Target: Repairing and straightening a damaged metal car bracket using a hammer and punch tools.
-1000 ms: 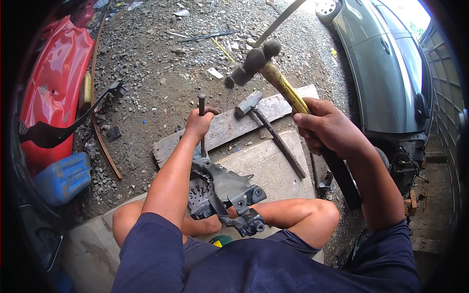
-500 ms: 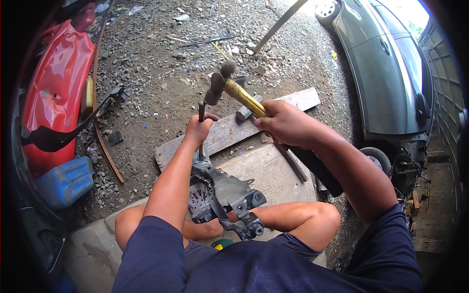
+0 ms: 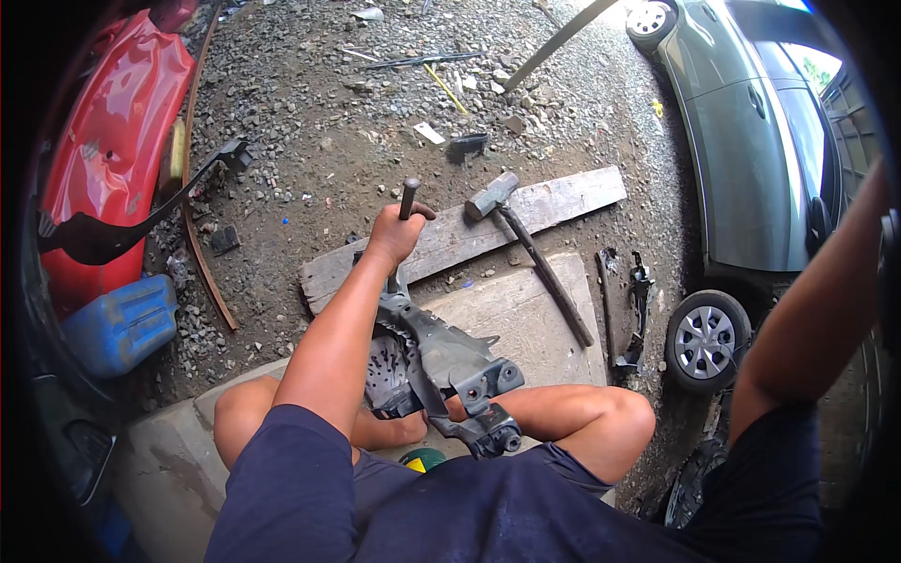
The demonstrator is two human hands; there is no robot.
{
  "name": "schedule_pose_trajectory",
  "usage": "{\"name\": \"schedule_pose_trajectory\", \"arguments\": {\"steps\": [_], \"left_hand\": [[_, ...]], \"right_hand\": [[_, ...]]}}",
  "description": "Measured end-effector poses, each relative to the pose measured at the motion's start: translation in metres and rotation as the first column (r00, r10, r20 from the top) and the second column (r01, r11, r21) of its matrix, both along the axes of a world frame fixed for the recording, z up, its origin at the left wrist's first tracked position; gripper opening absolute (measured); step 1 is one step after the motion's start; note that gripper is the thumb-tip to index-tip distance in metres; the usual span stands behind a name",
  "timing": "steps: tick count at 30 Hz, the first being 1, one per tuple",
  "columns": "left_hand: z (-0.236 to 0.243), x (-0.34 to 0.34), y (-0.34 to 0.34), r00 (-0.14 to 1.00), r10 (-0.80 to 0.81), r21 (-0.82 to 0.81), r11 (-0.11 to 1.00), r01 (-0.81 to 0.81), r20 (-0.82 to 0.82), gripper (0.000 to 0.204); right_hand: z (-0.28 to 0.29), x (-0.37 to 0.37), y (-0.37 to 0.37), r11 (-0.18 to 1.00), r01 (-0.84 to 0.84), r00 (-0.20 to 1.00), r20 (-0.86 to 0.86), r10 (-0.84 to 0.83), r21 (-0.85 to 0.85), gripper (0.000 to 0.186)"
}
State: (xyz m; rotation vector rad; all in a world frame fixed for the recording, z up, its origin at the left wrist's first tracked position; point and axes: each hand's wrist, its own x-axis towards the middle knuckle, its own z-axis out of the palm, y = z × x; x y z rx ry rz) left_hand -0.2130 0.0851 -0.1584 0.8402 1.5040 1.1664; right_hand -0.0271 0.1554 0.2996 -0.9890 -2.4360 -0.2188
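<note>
My left hand (image 3: pixel 394 235) grips an upright steel punch (image 3: pixel 409 199), whose lower part meets a dark metal car bracket (image 3: pixel 441 361) with a perforated plate, lying between my bare legs. My right forearm (image 3: pixel 807 310) is raised along the right edge, its hand beyond the visible picture; a dark shape (image 3: pixel 788 28) at the top right is too unclear to name. A sledgehammer (image 3: pixel 544 277) lies diagonally across a wooden plank (image 3: pixel 582 192) and a concrete slab (image 3: pixel 502 300), right of the punch.
A dented red panel (image 3: pixel 113 150), a black strip (image 3: pixel 94 242) and a blue container (image 3: pixel 117 324) sit left. A grey-green car (image 3: pixel 737 159) stands right, with a loose wheel (image 3: pixel 704 342) and metal scraps (image 3: pixel 638 310) nearby. Gravel (image 3: pixel 310 113) lies ahead.
My right arm has swung down toward the punch with the yellow-handled hammer, then risen far up and right, carrying it out of clear view. My left hand still grips the punch.
</note>
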Motion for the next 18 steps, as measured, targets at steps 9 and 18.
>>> {"name": "schedule_pose_trajectory", "arguments": {"steps": [9,18], "left_hand": [[0.012,-0.008,-0.003,0.995,0.065,-0.036,0.997,-0.063,0.076,0.027],[0.024,-0.037,-0.006,0.985,0.168,-0.04,0.985,-0.169,-0.025,0.027]], "right_hand": [[-0.081,0.003,-0.018,0.174,0.326,0.932,0.284,-0.227,-0.929,0.01],[-0.066,0.035,-0.036,0.105,0.124,0.923,0.076,-0.378,-0.987,0.011]]}}
